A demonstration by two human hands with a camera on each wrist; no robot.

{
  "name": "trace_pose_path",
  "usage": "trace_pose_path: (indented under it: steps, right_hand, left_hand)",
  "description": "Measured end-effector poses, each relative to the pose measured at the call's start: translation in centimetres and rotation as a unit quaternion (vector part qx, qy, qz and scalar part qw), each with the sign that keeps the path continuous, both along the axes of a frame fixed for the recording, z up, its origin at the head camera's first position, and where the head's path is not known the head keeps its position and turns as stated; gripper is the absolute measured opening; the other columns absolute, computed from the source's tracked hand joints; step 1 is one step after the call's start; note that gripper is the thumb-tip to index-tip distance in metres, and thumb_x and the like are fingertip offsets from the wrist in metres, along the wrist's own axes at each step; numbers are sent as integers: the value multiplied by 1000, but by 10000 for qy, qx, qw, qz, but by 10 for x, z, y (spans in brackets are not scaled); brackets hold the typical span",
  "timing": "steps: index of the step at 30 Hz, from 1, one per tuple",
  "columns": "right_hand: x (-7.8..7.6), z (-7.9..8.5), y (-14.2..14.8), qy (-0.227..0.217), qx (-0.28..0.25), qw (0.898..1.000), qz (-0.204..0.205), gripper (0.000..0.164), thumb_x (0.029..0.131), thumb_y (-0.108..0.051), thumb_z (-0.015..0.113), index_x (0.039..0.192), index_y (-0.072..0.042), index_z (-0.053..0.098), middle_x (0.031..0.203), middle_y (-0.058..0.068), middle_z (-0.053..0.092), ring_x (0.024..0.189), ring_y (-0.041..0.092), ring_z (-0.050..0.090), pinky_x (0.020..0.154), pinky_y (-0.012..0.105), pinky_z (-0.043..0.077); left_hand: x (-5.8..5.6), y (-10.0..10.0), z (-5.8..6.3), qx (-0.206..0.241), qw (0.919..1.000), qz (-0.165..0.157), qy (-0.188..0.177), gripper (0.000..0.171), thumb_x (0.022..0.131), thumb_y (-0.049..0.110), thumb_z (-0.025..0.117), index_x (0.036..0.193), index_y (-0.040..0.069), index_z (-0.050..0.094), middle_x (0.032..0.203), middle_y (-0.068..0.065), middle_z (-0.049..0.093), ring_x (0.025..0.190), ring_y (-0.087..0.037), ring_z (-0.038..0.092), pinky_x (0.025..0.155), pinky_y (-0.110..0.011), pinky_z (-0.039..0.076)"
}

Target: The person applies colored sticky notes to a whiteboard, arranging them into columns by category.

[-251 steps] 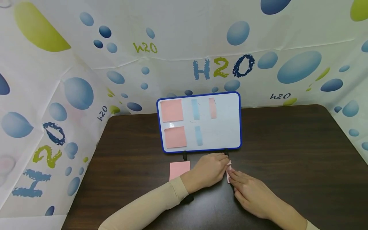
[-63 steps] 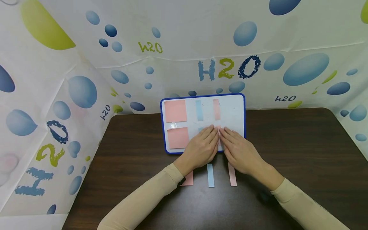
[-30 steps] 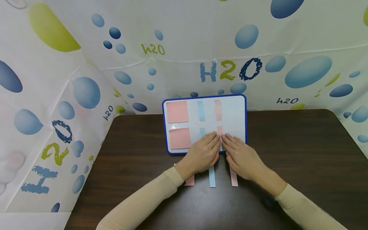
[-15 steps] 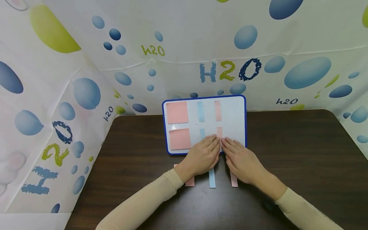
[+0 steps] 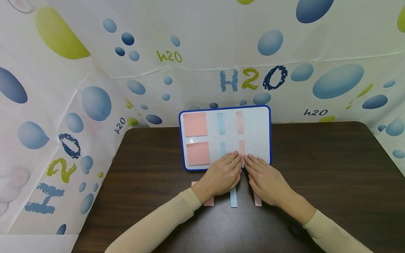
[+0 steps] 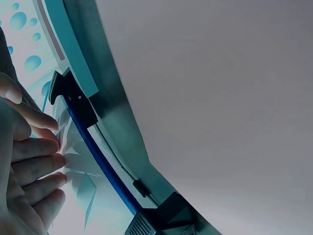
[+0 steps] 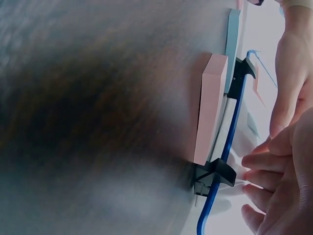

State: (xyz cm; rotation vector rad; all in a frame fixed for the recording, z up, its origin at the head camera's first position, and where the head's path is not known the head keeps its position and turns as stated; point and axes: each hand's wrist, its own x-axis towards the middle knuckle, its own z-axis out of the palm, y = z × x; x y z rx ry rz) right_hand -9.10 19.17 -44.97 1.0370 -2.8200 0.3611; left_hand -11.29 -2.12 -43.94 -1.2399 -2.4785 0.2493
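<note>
A whiteboard with a blue frame leans at the back of the table. On its lower row a narrow pink sticky note stands upright, its top part showing above the fingertips. My left hand presses the lower part of this note with straight fingers, coming from the left. From the other side, the straight fingertips of my right hand meet it on the same strip. Both hands' fingers also show against the board in the wrist views, the right hand at the right edge. The note's bottom end is hidden.
Left on the board are two pink square notes, two blue strips and an upper pink strip. Before it on the table lie a pink square pad, a blue strip pad and a pink strip pad. Black clips hold the board.
Earlier my hands were at the pink strip pad on the table. The lower pink note is now on the board, and both hands have slid down along it, baring its top.
</note>
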Motion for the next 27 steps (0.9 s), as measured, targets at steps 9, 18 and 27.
trace_pose_path:
  steps: [9,18,27]
  right_hand:
    - [2,-3,3,-29,64,10000,-6,48,99,-18,57,141,5,56,154,19,50,146,35,46,120,52,39]
    - [1,-3,4,-85,63,9999,27,47,100,-20,56,141,4,57,154,17,50,147,33,45,120,53,38]
    - [-1,-2,4,-141,-124,9998,31,46,100,-18,57,140,5,58,153,18,52,144,33,48,119,50,41]
  left_hand:
    - [0,1,0,-5,10000,-21,86,44,103,31,51,134,5,66,137,-8,67,135,-22,59,118,-34,44]
    - [-1,3,0,6,10000,28,87,43,102,31,55,133,3,67,136,-9,68,134,-23,59,117,-34,45]
    - [0,1,0,130,9998,166,40,42,101,29,54,131,3,68,135,-9,68,134,-22,60,118,-33,44]
